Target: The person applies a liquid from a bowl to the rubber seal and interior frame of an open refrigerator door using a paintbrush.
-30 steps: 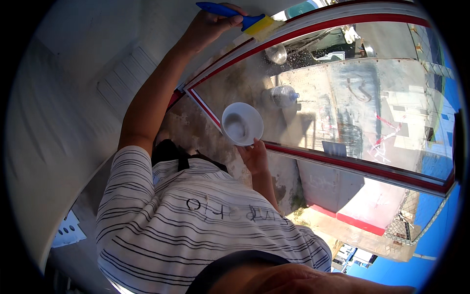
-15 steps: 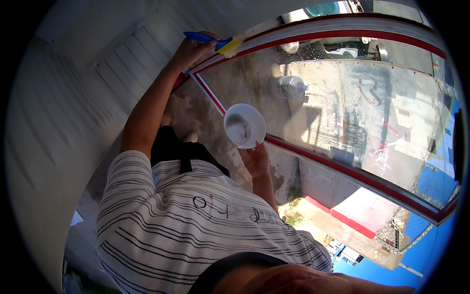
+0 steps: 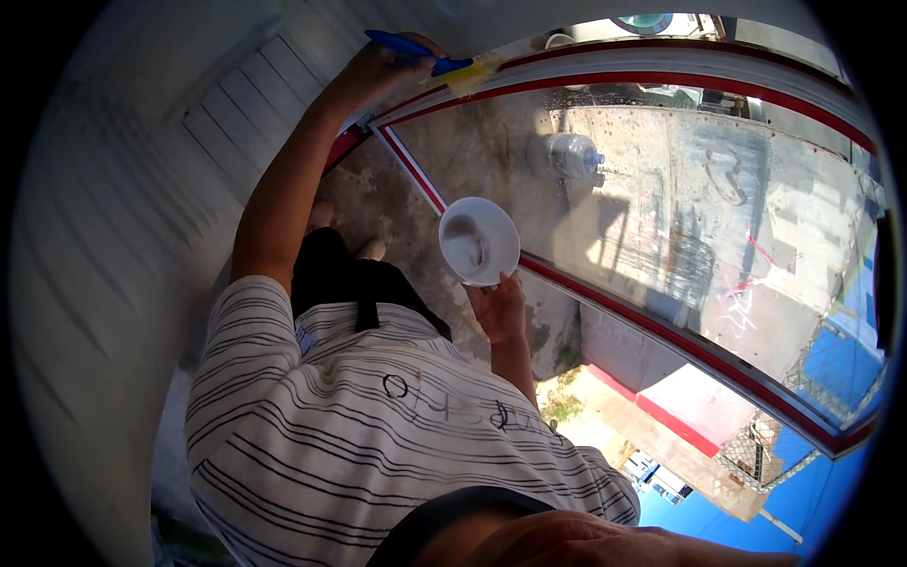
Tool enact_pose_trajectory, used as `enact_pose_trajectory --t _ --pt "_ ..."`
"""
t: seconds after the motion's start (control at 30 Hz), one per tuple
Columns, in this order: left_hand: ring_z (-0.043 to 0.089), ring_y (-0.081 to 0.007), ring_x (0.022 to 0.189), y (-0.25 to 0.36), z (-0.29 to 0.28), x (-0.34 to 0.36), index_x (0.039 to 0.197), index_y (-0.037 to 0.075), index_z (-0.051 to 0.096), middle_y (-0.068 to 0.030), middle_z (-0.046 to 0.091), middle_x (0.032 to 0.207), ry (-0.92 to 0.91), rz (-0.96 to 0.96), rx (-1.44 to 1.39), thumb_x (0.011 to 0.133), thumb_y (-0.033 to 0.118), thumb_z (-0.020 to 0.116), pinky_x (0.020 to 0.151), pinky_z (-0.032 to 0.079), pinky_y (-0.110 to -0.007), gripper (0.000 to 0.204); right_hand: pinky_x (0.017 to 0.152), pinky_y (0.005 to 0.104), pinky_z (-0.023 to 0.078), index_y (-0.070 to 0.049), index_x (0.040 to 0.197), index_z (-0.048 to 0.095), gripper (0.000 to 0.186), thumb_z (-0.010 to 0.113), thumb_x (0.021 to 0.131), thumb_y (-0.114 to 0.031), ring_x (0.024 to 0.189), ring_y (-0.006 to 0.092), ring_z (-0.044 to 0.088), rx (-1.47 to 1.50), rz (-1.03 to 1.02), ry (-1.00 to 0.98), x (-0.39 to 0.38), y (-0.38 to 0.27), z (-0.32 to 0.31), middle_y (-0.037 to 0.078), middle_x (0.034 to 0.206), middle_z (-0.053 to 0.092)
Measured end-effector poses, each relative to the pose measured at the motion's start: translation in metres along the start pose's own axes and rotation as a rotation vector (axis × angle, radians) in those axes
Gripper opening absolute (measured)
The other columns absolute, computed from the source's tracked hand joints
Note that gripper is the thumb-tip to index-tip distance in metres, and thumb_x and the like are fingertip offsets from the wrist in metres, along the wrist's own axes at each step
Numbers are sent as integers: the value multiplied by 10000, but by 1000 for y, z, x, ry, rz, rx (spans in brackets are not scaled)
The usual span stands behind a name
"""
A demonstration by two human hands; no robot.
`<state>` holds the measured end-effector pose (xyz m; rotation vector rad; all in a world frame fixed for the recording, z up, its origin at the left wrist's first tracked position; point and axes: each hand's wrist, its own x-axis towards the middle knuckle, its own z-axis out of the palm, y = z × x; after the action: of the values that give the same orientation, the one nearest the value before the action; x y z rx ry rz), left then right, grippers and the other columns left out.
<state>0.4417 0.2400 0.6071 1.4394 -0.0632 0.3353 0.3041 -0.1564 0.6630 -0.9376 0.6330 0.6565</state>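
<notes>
My left hand (image 3: 378, 71) is raised and shut on a paintbrush (image 3: 430, 55) with a blue handle and a yellow ferrule. The brush tip rests against the curved red-and-white frame (image 3: 661, 59) at its upper left end. My right hand (image 3: 499, 307) holds a white bowl (image 3: 479, 241) from below, about chest height, beside the frame's lower red rail. The bowl's inside looks white with a grey smear. My striped shirt fills the lower part of the view.
A clear plastic bottle (image 3: 567, 156) lies on the stained concrete floor (image 3: 661, 189) seen through the frame. A white slatted wall (image 3: 236, 113) stands at my left. My feet (image 3: 368, 250) are on the concrete below. Rooftops and a blue surface lie far below at right.
The brush has moved along the frame toward its left end, and my view has tilted with it. The bowl stays held at the same height in my right hand.
</notes>
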Motion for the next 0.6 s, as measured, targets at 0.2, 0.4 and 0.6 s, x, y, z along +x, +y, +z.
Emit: enact_pose_trajectory --t 0.2,0.4,0.6 --pt "600 -158 999 73 13 32 1047 62 645 -39 654 1009 -105 234 -185 877 201 671 883 464 -297 221 1006 435 473 -28 1361 385 511 532 909 -216 1205 314 515 6 -15 -22 5 -3 3 166 1320 503" --pt "631 -206 1034 -38 -13 0 1042 78 658 -79 670 1075 -48 -78 -108 857 221 686 936 489 -336 235 965 409 509 -29 1362 385 517 533 911 -234 1187 304 532 -12 -4 -26 8 -4 4 169 1316 505" --pt "592 -160 977 56 -1 42 1022 43 648 -46 645 989 -170 82 -268 872 181 674 877 459 -297 205 980 414 498 -22 1361 383 523 532 907 -234 1205 305 518 -13 -11 4 6 0 0 170 1334 489"
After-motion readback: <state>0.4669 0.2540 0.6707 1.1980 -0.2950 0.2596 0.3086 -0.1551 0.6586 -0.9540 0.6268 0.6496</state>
